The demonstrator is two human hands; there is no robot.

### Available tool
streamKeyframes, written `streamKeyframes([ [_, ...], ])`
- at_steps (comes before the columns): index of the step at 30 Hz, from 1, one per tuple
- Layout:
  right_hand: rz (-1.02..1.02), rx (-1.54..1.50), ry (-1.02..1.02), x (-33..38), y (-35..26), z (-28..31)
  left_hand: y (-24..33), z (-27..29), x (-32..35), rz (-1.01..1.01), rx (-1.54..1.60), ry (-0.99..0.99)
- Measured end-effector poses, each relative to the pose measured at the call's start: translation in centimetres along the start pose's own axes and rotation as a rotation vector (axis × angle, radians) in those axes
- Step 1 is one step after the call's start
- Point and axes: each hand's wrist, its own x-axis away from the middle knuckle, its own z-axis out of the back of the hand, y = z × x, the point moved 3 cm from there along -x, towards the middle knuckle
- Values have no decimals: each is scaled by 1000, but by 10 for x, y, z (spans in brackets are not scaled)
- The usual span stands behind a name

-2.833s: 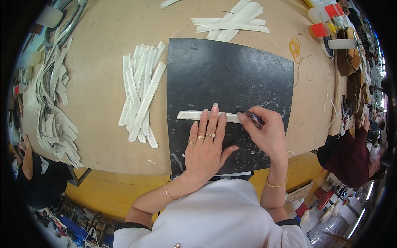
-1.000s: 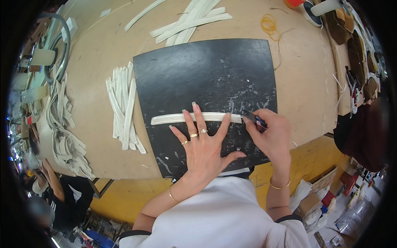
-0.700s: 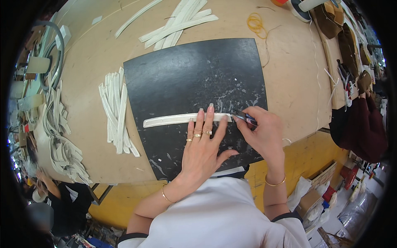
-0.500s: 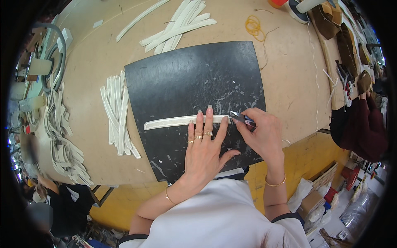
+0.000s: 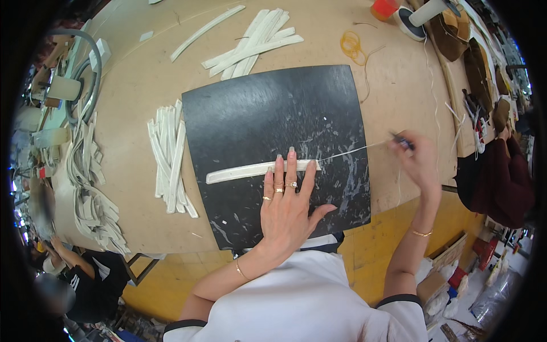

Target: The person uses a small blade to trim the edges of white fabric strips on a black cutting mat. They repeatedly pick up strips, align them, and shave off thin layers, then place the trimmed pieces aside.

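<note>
A narrow white stitched strip (image 5: 236, 172) lies across the black cutting mat (image 5: 262, 102). My left hand (image 5: 288, 205) is flat on the strip's right part, its fingers spread and the fingertips pressing it down. Off the mat's right edge, my right hand (image 5: 419, 159) is closed around small dark-handled snips (image 5: 403, 141) and is partly smeared by motion. A pale thread (image 5: 347, 153) runs taut from the strip's right end to the right hand. How the fingers pinch the thread is hidden.
Stacked white strips (image 5: 171, 159) lie left of the mat, with more strips (image 5: 253, 45) beyond it. Grey-white strips (image 5: 91, 211) heap at the table's left edge. A yellow thread coil (image 5: 352, 47) and a thread spool (image 5: 427, 11) are at the far right. Co-workers (image 5: 496, 182) flank the table.
My right hand has moved right, away from the strip's end, with the snips, and the thread is now stretched between them. The left hand keeps its place on the strip.
</note>
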Motion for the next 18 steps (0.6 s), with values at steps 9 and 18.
streamKeyframes([
  [9, -38, -150, 263, 21, -38, -20, -6, 3, -24, -20, -36, 112],
  [18, 145, -62, 328, 58, -110, -79, -12, -4, -19, -9, 2, 124],
])
